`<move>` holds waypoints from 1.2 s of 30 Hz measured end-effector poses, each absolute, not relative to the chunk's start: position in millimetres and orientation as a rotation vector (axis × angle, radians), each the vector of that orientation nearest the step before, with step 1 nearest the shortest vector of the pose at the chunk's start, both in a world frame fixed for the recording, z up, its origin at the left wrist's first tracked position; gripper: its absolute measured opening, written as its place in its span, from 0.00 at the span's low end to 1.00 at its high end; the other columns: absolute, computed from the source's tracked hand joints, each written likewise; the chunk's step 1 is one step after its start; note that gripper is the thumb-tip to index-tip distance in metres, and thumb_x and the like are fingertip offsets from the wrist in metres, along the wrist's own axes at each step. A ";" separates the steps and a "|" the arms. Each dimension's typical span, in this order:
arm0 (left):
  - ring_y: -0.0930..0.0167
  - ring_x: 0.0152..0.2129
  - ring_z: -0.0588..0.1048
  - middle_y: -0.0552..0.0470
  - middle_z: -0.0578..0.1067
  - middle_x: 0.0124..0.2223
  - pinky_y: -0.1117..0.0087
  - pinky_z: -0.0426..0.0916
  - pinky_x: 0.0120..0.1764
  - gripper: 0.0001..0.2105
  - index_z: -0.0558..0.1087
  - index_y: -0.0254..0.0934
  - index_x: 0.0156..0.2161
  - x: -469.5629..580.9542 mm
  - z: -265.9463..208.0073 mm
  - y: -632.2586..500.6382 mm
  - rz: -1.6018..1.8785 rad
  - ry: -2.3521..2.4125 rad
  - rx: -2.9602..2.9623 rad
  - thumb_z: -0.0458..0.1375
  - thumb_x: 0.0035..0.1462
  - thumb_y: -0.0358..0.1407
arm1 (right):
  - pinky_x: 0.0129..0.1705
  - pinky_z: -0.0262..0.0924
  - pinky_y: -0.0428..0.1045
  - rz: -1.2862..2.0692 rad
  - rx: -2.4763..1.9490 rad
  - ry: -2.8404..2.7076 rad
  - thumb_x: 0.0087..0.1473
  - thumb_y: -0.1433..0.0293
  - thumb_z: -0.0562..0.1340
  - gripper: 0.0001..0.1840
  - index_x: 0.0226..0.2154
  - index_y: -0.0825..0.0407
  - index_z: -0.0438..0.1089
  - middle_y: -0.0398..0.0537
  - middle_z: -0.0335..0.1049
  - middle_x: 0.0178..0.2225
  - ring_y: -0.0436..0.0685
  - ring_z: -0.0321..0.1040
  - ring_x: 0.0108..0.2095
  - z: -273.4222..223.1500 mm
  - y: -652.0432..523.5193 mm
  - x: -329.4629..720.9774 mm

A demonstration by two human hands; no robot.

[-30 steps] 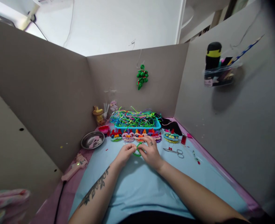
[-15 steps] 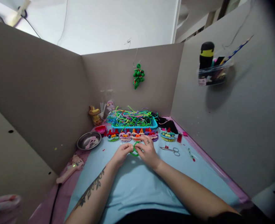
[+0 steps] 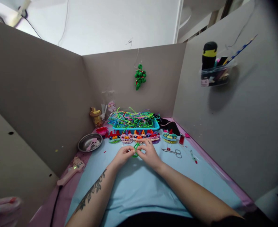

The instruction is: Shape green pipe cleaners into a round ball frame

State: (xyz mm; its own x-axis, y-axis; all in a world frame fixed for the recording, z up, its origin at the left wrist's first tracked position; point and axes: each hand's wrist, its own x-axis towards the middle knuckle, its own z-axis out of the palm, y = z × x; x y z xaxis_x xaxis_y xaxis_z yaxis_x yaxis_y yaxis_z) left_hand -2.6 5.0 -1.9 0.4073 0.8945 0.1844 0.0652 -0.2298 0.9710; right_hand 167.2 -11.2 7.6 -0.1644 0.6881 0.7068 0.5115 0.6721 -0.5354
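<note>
A bent green pipe cleaner [image 3: 136, 153] is pinched between both hands above the blue table cover. My left hand [image 3: 124, 154] closes thumb and fingers on its left side. From the right, my right hand [image 3: 149, 152] pinches it too, fingertips almost touching the left ones. Part of the pipe cleaner is hidden behind the fingers. Just beyond the hands stands a row of several colourful figures made of pipe cleaner, such as the orange one [image 3: 139, 136]. Scissors [image 3: 173, 153] lie closed to the right of my right hand.
A blue basket [image 3: 136, 128] heaped with pipe cleaners stands at the back. On the left are a metal bowl [image 3: 90, 142] and a pink glue gun [image 3: 71, 172] with its cord. Grey panels enclose the table; a tool holder [image 3: 215, 77] hangs on the right one.
The green pipe cleaner's loop looks narrower now, and my fingertips have come closer together. My right hand has shifted slightly; the things on the table have stayed put.
</note>
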 end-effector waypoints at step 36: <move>0.76 0.21 0.61 0.55 0.64 0.21 0.74 0.54 0.27 0.10 0.67 0.31 0.24 -1.2 -5.7 4.5 0.938 0.721 1.219 0.60 0.44 0.37 | 0.53 0.48 0.60 -0.013 -0.801 -1.990 0.49 0.72 0.60 0.10 0.35 0.44 0.72 0.47 0.64 0.44 0.60 0.53 0.49 13.0 -9.6 180.0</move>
